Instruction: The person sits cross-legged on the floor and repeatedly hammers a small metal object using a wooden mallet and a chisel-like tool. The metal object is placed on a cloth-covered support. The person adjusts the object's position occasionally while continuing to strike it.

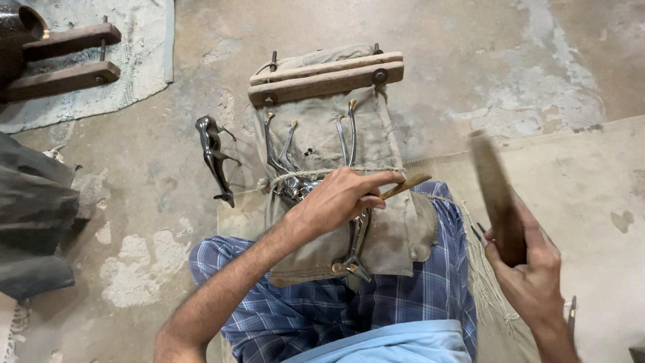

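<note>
My left hand [339, 197] is closed on a thin wooden-handled tool [405, 185], its tip resting against a shiny metal animal figure [300, 176] with long curved horns and legs. The figure lies tied with cord on a cloth-covered wooden clamp [326, 77] that rests over my lap. Out to the right, my right hand [527, 262] grips a dark wooden stick [495, 191], raised and blurred, apart from the figure.
A second polished metal animal figure [215, 158] lies on the concrete floor left of the clamp. Another wooden clamp [62, 60] sits on a pale mat at top left. Dark cloth [33, 215] lies at the left edge; a beige mat [584, 195] lies at right.
</note>
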